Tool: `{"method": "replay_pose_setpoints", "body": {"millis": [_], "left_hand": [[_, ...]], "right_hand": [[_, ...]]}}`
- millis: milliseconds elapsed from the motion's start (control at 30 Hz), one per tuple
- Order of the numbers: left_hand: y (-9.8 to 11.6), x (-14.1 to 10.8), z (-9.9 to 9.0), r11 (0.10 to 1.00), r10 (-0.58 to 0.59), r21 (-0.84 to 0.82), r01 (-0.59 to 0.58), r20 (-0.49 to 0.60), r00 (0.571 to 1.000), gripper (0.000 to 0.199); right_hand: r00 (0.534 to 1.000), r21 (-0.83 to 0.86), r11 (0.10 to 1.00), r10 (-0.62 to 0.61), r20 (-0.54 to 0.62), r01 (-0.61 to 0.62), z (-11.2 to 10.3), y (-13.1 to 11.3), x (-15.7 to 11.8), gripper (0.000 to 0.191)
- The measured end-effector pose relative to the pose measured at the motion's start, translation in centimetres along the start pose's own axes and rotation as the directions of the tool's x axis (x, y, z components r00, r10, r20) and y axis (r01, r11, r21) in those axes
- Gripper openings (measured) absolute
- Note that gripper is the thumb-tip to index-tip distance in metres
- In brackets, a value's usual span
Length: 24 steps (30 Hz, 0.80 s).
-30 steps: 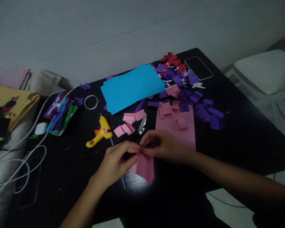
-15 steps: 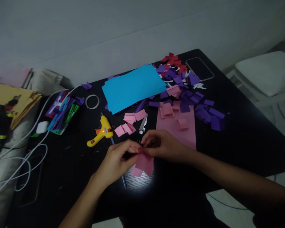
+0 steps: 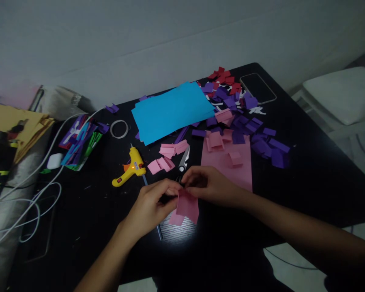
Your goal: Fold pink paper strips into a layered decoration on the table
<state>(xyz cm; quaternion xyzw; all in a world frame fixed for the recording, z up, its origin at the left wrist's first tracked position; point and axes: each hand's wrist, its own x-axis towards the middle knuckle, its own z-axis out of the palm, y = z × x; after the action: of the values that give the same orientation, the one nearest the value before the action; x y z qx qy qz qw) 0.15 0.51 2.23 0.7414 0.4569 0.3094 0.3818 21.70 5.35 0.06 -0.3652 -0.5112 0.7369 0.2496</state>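
Note:
Between my two hands, above the front of the black table, is a folded piece of pink paper [image 3: 187, 206]. My left hand [image 3: 156, 202] pinches its left edge, and my right hand [image 3: 211, 185] grips its upper right part; some fingertips are hidden behind the paper. Just beyond my hands lie scissors [image 3: 184, 159], their handles mostly hidden. Folded pink paper pieces [image 3: 161, 165] rest to their left. A pink sheet [image 3: 226, 170] with several small folded pieces on it lies partly under my right hand. The yellow hot glue gun [image 3: 129, 168] sits left of these.
Blue sheets [image 3: 173, 111] lie at the back. Purple paper pieces [image 3: 263, 144], red pieces [image 3: 223, 76] and a phone [image 3: 258, 88] are to the right. On the left are a tape roll [image 3: 119, 129], a bundle of coloured paper [image 3: 82, 142] and white cables [image 3: 33, 202].
Both hands stay nearly in place, still holding the pink paper, whose front panel now looks a little flatter. The whole view has shifted very slightly.

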Motion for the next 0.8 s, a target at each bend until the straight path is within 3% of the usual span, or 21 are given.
{"method": "replay_pose_setpoints", "body": {"millis": [333,533,800], "left_hand": [[0.38,0.03,0.13,0.999,-0.034,0.008,0.034,0.015,0.999,0.013],[0.08,-0.19,0.32,1.000,0.008,0.012,-0.008,0.039,0.999,0.016],[0.02,0.06,-0.16,0.996,-0.046,-0.072,0.056,0.136,0.990,0.015]], "right_hand": [[0.998,0.049,0.998,0.039,0.048,-0.041,-0.08,0.06,-0.02,0.024],[0.994,0.030,0.998,0.059,0.089,-0.062,0.04,-0.06,-0.05,0.024],[0.993,0.007,0.998,0.054,0.101,-0.055,-0.08,-0.19,-0.12,0.025]]}}
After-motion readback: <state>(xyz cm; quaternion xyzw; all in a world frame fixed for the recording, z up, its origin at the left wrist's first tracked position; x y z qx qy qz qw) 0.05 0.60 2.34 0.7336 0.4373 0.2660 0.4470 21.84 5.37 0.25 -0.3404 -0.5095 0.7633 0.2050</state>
